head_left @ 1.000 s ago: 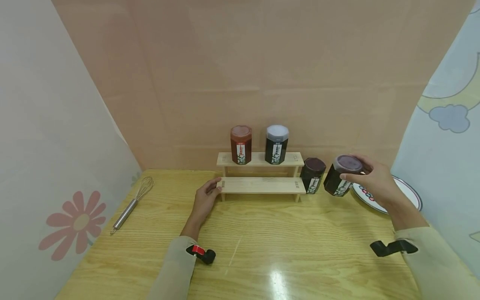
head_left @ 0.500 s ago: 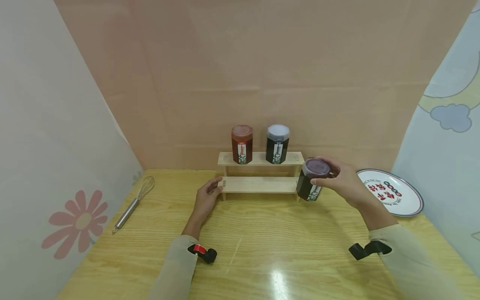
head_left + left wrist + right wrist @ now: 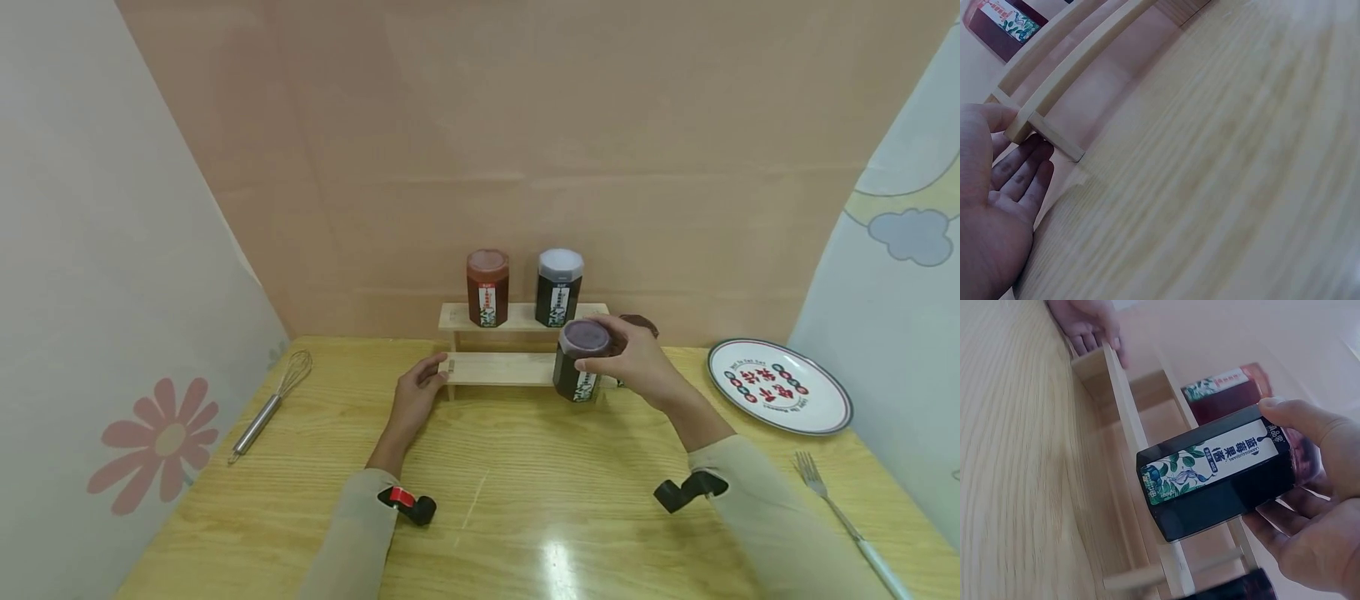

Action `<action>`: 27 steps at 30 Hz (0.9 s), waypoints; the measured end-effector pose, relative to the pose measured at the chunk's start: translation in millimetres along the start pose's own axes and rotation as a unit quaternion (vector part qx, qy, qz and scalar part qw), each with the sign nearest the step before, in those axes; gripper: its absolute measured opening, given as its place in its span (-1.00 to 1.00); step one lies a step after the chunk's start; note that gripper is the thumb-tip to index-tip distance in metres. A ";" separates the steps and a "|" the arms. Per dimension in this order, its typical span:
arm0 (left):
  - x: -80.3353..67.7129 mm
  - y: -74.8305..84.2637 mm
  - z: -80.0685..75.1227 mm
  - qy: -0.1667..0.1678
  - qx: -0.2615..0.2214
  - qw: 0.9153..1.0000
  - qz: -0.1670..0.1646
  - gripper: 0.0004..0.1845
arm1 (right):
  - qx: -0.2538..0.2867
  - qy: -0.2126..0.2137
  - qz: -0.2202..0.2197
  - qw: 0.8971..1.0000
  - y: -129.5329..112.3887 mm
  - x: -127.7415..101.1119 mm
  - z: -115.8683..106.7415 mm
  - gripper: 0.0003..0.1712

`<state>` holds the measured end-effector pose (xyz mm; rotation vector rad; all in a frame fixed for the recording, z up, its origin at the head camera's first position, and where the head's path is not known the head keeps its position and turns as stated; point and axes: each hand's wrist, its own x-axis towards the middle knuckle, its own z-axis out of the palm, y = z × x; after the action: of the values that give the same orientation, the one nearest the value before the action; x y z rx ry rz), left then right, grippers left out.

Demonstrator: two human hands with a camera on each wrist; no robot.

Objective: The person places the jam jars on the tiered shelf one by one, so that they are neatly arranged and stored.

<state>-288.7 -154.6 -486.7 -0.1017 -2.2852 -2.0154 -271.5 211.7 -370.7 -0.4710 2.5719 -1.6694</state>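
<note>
At two-tier wooden rack (image 3: 522, 316) | right hand (image 3: 637, 364): fingers pinch blueberry jam jar (image 3: 569, 360) near lower shelf (image 3: 498, 368) | left hand (image 3: 414, 396): pinching shelf's left end

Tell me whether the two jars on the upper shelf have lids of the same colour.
No: in the head view, the red jar has a reddish lid and the dark jar a whitish lid.
</note>
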 end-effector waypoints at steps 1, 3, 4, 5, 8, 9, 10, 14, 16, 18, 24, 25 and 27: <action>-0.2 0.7 0.2 0.000 -0.001 1.000 -0.001 -0.60 | 0.001 -0.002 0.001 1.000 -1.4 1.8 3.0 -0.13; -0.3 1.6 0.4 -0.002 -0.002 1.000 -0.001 -0.59 | 0.003 -0.006 0.003 1.000 -4.4 5.5 9.0 -0.13; -0.1 1.6 0.4 -0.002 -0.002 1.000 -0.001 -0.59 | 0.002 -0.007 0.004 1.000 -5.8 7.8 12.2 -0.13; 0.1 1.6 0.4 -0.001 -0.002 1.000 -0.001 -0.59 | 0.002 -0.008 0.005 1.000 -7.1 10.6 15.6 -0.13; 1.0 1.4 0.5 0.002 0.000 1.000 -0.005 -0.58 | 0.001 -0.010 0.003 1.000 -12.2 19.6 26.1 -0.12; 1.2 1.5 0.7 0.003 0.001 1.000 -0.007 -0.58 | 0.002 -0.012 0.000 1.000 -13.7 22.9 29.4 -0.10; 1.1 1.7 0.8 0.002 0.002 1.000 -0.010 -0.57 | 0.003 -0.012 0.001 1.000 -14.8 26.3 32.7 -0.10; -0.2 3.0 2.0 -0.005 0.005 1.000 -0.019 -0.55 | 0.012 -0.018 0.006 1.000 -17.8 37.1 44.1 -0.09; -0.3 2.4 2.5 -0.006 0.006 1.000 -0.016 -0.55 | 0.012 -0.021 0.011 1.000 -17.9 40.7 48.6 -0.08; -0.1 2.1 3.1 -0.003 0.004 1.000 -0.012 -0.56 | 0.014 -0.023 0.013 1.000 -17.5 43.1 52.2 -0.07; 0.0 0.5 2.1 0.000 0.001 1.000 0.001 -0.60 | 0.019 -0.017 -0.001 1.000 -18.8 47.3 60.3 -0.10; -0.1 0.2 1.6 0.001 0.002 1.000 0.003 -0.60 | 0.018 -0.015 -0.006 1.000 -19.2 48.4 61.8 -0.11; 0.1 -0.3 0.3 0.002 0.003 1.000 0.006 -0.59 | 0.008 -0.013 -0.015 1.000 -19.2 51.4 65.1 -0.12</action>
<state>-288.8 -154.3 -487.1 -0.1107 -2.2830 -2.0026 -303.3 132.8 -374.0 -0.5277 2.5439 -1.6809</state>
